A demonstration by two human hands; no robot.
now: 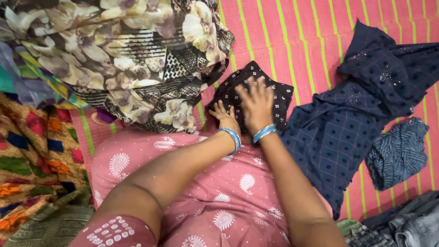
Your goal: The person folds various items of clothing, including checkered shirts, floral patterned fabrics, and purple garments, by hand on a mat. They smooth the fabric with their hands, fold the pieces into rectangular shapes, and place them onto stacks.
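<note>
A pink mat [292,36] w/ green stripes covers the floor. In the middle lies a small folded black cloth [242,87] w/ white dots. The right hand [256,105] lies flat on top of it, fingers spread wide. The left hand [225,116] sits just beside it, touching the cloth's near edge, fingers bent; can't tell if it grips. Both wrists have blue bangles. A flowery cloth [119,50] is on the left, a dark blue dress [347,123] on the right, touching the black cloth. Jeans [411,224] lie at the bottom right corner.
</note>
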